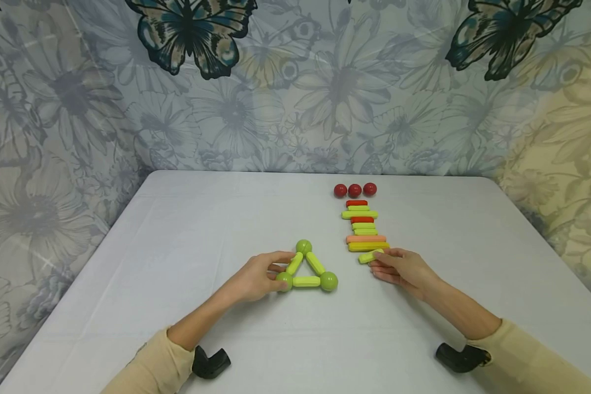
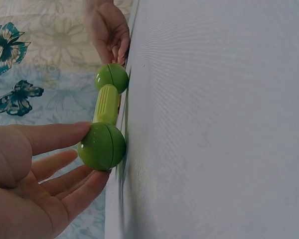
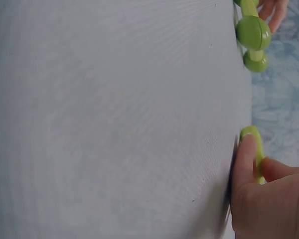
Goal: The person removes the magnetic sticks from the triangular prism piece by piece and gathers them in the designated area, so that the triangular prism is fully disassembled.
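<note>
Head view: a white table (image 1: 177, 262) carries a green triangle (image 1: 307, 269) made of three balls joined by three rods, lying flat near the middle. The left hand (image 1: 256, 276) rests at the triangle's left corner, fingers relaxed and touching the near-left ball and the left rod, not wrapped round either. To the right lies a stack of rods (image 1: 364, 227) in red, green, yellow and orange, with three red balls (image 1: 354, 190) in a row just behind it. The right hand (image 1: 404, 269) pinches a short green rod (image 1: 369, 256) at the near end of the stack, on or just above the table. Left wrist view: the left hand (image 2: 35, 179) has straight fingers, fingertips against a green ball (image 2: 102, 146); a rod (image 2: 106, 104) runs to a second ball. Right wrist view: the right hand (image 3: 264, 199) holds the green rod (image 3: 255, 149) between thumb and forefinger, at the table surface; the triangle (image 3: 253, 37) sits beyond.
</note>
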`<state>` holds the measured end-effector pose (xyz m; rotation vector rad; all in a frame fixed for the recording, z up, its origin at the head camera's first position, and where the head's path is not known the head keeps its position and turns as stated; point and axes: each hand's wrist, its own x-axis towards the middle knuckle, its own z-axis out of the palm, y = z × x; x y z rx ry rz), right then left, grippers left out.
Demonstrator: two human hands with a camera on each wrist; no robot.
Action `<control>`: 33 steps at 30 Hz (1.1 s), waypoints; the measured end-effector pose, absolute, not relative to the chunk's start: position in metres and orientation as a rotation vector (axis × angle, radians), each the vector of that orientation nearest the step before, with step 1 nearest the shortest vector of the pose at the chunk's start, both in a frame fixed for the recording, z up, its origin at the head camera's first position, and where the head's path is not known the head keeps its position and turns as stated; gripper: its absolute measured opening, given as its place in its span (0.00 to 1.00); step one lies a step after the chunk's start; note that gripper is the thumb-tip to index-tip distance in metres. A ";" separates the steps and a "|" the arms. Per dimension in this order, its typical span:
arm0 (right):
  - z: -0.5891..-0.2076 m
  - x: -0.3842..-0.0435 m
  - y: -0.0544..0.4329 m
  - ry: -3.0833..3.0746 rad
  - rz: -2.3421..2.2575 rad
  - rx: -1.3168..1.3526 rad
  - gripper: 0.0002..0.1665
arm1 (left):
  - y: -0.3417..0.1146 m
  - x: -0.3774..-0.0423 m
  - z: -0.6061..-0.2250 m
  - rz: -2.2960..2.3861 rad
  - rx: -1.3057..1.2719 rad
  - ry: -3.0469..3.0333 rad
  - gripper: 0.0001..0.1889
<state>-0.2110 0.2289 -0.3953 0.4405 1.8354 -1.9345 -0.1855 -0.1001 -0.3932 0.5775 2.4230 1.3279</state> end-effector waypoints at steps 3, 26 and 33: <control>-0.396 -0.211 0.229 1.830 -1.935 0.466 0.23 | -0.100 -0.186 -0.394 1.314 0.566 2.425 0.31; -0.397 -0.212 0.233 1.813 -1.977 0.535 0.18 | -0.099 -0.186 -0.395 1.226 0.547 2.461 0.28; -0.395 -0.209 0.232 1.795 -2.007 0.533 0.24 | -0.098 -0.186 -0.395 1.230 0.549 2.455 0.28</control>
